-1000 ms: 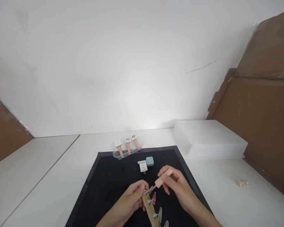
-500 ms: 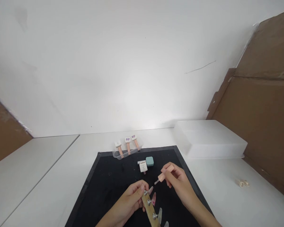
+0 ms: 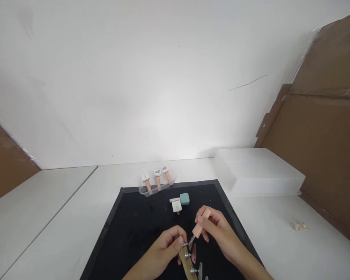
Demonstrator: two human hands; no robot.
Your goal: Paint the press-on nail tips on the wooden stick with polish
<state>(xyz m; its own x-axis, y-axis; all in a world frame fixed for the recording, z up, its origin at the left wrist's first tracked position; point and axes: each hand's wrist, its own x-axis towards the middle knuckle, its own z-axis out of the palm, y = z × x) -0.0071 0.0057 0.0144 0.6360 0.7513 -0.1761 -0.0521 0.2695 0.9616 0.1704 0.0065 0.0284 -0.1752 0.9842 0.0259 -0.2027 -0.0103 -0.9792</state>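
Brush (image 3: pixel 198 224) with a peach handle is being pinched between the thumb and fingers of the right hand (image 3: pixel 217 229), tilting down to the left so that its tip is meeting the top nail tip (image 3: pixel 191 242) on a wooden stick (image 3: pixel 186 262). Left hand (image 3: pixel 167 249) is closing around the upper end of that stick, thumb and forefinger gripping it near the first metal screw (image 3: pixel 185 244), and is holding it just above the black mat (image 3: pixel 134 229). More screws are running down the stick, each carrying a nail tip on its right side; the second tip (image 3: pixel 194 253) is looking pink, and the lower ones are being cut off by the bottom edge of the view. Both hands are working over the near middle of the mat, which is lying on the white counter (image 3: pixel 61 210). Beyond them on the mat, a small white bottle (image 3: pixel 176 205) is standing open just beside a teal block (image 3: pixel 184 199). At the mat's far edge, three more bottles (image 3: pixel 157 179) with peach caps are lying in a clear tray. A translucent box (image 3: pixel 258 171) is sitting on the counter to the right, and brown cardboard (image 3: pixel 323 128) is leaning behind it against the white wall.
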